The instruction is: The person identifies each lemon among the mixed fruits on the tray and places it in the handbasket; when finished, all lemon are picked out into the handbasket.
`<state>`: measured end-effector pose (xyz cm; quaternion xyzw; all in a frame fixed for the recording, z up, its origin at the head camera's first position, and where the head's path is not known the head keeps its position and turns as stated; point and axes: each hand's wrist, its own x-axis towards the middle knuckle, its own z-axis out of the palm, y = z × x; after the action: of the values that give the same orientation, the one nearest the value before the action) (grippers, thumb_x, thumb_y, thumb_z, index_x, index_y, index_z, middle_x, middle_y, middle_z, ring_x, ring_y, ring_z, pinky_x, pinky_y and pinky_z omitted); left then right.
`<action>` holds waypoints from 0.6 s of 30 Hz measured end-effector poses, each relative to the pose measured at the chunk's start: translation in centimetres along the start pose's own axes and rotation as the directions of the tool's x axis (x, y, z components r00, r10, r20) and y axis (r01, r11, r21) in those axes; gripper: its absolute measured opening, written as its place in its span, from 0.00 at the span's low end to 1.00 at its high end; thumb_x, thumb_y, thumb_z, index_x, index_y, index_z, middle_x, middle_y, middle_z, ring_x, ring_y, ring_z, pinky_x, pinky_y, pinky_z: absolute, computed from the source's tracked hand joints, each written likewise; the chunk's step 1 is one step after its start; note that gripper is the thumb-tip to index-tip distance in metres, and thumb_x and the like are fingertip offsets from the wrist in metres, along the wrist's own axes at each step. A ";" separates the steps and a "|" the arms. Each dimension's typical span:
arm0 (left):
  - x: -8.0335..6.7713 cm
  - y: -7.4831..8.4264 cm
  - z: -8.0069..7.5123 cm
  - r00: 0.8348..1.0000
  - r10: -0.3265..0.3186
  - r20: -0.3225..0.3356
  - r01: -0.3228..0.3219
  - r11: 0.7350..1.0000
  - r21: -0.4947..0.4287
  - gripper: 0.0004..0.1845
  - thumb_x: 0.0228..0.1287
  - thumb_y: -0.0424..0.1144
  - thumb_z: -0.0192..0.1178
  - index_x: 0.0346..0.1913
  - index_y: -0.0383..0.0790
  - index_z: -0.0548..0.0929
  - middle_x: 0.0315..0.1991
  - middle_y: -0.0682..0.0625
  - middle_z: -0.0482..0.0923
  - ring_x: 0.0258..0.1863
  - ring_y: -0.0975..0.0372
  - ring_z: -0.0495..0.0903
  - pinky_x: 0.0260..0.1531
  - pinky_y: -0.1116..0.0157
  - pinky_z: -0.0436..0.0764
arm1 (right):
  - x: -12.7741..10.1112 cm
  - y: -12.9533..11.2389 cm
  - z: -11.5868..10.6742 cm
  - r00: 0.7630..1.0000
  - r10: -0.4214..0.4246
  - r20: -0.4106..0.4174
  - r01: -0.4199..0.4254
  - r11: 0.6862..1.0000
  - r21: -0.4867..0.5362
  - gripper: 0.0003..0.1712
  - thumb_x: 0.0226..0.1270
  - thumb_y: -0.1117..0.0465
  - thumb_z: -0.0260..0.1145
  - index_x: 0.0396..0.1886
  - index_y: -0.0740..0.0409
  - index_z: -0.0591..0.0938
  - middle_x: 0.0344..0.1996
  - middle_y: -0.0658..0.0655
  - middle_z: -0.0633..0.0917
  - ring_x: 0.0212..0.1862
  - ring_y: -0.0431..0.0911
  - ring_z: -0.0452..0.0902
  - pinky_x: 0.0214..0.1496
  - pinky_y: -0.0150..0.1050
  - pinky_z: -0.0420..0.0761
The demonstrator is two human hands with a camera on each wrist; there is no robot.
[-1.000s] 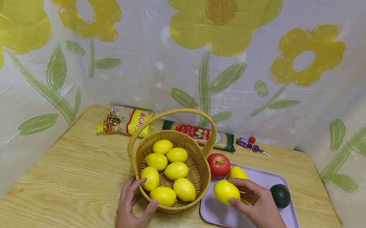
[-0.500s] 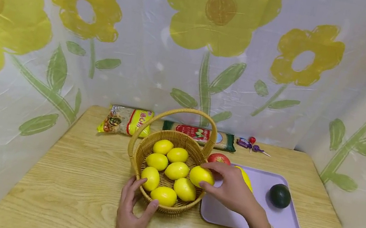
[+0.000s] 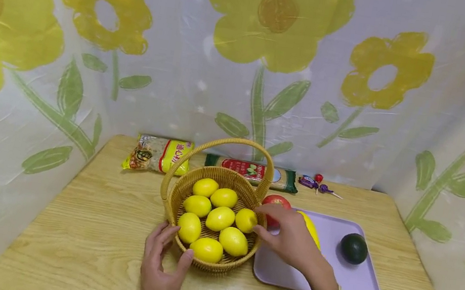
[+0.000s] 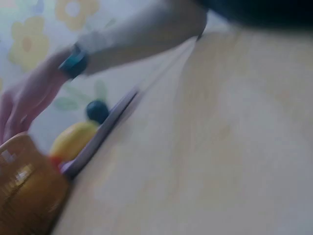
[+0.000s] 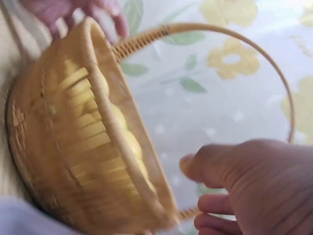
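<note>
With the lemon just set at the right edge of the basket, lightly touched by the right hand's loosened fingers, and the rim steadied by the open left hand, a roll-out could be caused by a careless withdrawal.

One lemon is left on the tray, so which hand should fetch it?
Probably the right hand: it hovers over the purple tray beside the remaining lemon. The left hand holds the basket.
</note>
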<state>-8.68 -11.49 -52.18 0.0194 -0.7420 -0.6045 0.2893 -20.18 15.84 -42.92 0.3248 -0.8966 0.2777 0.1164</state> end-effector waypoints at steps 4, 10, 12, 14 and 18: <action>3.3 0.7 -1.8 0.972 0.202 -0.117 -0.207 0.978 -0.032 0.22 0.69 0.20 0.64 0.66 0.25 0.80 0.70 0.40 0.73 0.70 0.58 0.75 0.70 0.72 0.77 | -1.0 1.1 -2.6 0.999 0.031 -0.041 -0.031 0.999 -0.008 0.21 0.69 0.56 0.82 0.58 0.54 0.90 0.55 0.54 0.93 0.57 0.54 0.89 0.62 0.58 0.91; 12.3 5.4 -6.6 0.788 0.584 -0.196 -0.551 0.810 0.200 0.22 0.73 0.38 0.62 0.60 0.22 0.82 0.55 0.32 0.84 0.59 0.50 0.81 0.69 0.69 0.77 | -1.6 1.9 -9.1 0.981 -0.027 -0.191 -0.003 0.988 -0.156 0.28 0.65 0.59 0.83 0.64 0.57 0.88 0.62 0.61 0.89 0.60 0.62 0.87 0.62 0.65 0.88; 15.2 8.2 -8.1 0.692 0.691 -0.209 -0.622 0.718 0.313 0.28 0.75 0.50 0.61 0.58 0.24 0.85 0.53 0.28 0.85 0.57 0.41 0.82 0.69 0.66 0.76 | -1.3 1.8 -11.3 0.961 -0.070 -0.266 0.013 0.977 -0.212 0.33 0.63 0.60 0.83 0.68 0.59 0.85 0.66 0.63 0.86 0.63 0.64 0.85 0.61 0.66 0.87; 17.4 11.3 -9.4 0.624 0.753 -0.207 -0.650 0.648 0.397 0.34 0.76 0.59 0.58 0.58 0.27 0.85 0.53 0.28 0.84 0.56 0.34 0.80 0.69 0.61 0.75 | -0.9 1.4 -13.4 0.936 -0.101 -0.338 0.015 0.969 -0.248 0.36 0.66 0.53 0.81 0.72 0.60 0.83 0.70 0.65 0.83 0.67 0.65 0.81 0.63 0.67 0.85; 20.4 15.9 -11.2 0.558 0.819 -0.134 -0.673 0.541 0.505 0.36 0.77 0.63 0.53 0.61 0.30 0.85 0.59 0.31 0.83 0.61 0.32 0.76 0.72 0.45 0.73 | -0.2 0.8 -16.5 0.888 -0.139 -0.439 0.002 0.954 -0.299 0.47 0.77 0.30 0.64 0.79 0.59 0.75 0.78 0.68 0.74 0.78 0.69 0.66 0.79 0.68 0.72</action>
<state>-15.48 -24.85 -28.28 -0.1377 -0.7163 -0.2395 0.6408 -20.05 25.92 -29.89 0.2627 -0.8626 0.2071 0.3795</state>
